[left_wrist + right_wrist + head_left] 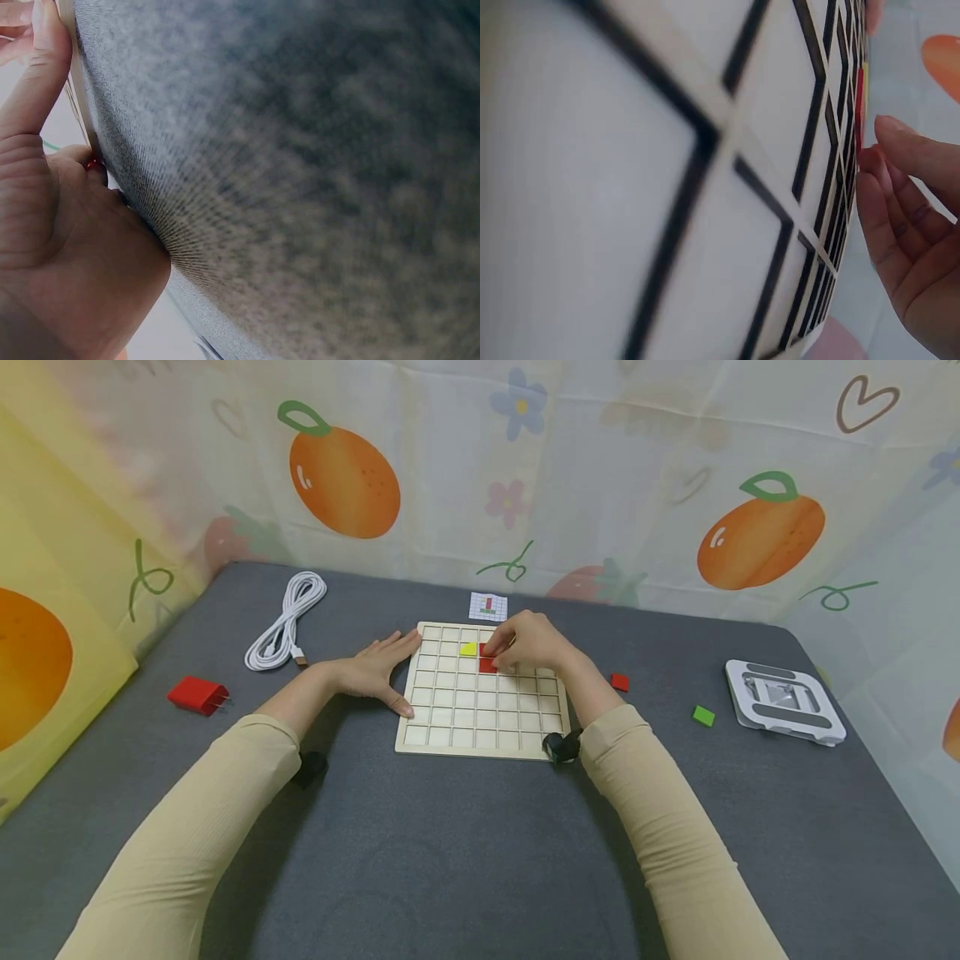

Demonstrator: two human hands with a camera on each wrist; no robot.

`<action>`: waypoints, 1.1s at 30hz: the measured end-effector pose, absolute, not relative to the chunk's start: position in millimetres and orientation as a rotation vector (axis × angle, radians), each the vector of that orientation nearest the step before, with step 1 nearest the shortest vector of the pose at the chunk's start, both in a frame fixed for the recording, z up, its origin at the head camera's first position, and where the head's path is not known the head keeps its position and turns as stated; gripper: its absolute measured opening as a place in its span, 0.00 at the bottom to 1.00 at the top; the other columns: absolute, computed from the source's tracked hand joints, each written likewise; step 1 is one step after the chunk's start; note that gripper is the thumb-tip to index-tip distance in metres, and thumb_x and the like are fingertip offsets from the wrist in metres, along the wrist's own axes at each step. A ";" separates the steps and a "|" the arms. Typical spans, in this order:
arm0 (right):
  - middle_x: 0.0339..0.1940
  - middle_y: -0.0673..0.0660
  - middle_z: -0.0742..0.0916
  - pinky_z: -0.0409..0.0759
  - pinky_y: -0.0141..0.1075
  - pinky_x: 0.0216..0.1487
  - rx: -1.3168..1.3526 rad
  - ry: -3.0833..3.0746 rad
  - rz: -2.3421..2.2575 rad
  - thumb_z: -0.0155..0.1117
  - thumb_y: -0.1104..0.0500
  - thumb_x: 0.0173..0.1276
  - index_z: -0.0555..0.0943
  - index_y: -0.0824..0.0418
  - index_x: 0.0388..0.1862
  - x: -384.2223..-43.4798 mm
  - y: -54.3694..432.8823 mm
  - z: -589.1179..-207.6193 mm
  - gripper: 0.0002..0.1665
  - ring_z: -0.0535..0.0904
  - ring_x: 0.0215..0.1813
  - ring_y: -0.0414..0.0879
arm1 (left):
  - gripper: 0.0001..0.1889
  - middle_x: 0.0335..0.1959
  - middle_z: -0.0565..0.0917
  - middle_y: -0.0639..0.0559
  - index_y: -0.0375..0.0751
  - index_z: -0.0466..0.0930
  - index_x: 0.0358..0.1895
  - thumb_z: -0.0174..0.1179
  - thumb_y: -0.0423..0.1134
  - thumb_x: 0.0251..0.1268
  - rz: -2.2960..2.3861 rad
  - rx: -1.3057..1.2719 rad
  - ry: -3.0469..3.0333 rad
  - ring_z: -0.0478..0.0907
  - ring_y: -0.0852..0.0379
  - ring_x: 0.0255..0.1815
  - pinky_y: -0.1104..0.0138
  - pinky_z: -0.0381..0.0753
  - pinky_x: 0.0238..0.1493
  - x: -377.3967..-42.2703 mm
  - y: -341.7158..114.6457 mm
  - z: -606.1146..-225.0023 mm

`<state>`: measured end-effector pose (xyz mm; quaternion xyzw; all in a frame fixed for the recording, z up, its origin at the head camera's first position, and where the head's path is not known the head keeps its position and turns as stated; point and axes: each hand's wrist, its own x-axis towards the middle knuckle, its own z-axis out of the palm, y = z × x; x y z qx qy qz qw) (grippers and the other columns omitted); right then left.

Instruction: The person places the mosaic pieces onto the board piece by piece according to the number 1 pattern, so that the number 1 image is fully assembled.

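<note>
– Where's the grid board (pixel 450 722)?
– Flat on the dark table (pixel 465 843), between the two hands.
– Anything in its squares?
– A yellow tile (pixel 468 649) towards the far edge, and red tiles (pixel 487 666) just to the right of it.
– And the hands?
– The right hand (pixel 534 642) is over the board, fingers bent, tips at the red tiles; whether it pinches one, I can't tell. The left hand (pixel 375 668) rests spread against the board's left edge, not clasping anything.
– What's around the board?
– A small printed card (pixel 488 607) just past the far edge. To the right, a loose red tile (pixel 619 682), a green tile (pixel 703 716), then a white-and-grey object (pixel 784 702).
– On the left?
– A bundled white cable (pixel 285 618), with a red plug (pixel 198 695) nearer the person.
– Behind it all?
– Hanging cloth (pixel 600 452) printed with oranges.
</note>
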<state>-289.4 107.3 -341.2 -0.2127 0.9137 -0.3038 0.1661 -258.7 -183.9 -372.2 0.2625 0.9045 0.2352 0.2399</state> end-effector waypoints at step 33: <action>0.48 0.63 0.88 0.82 0.47 0.54 -0.454 2.675 -0.808 0.66 0.60 0.67 0.84 0.63 0.54 -293.5 209.0 -326.0 0.17 0.83 0.50 0.53 | 0.70 0.83 0.33 0.40 0.36 0.33 0.80 0.73 0.63 0.45 0.680 0.734 2.478 0.26 0.35 0.83 0.40 0.28 0.80 -254.9 -184.6 -370.1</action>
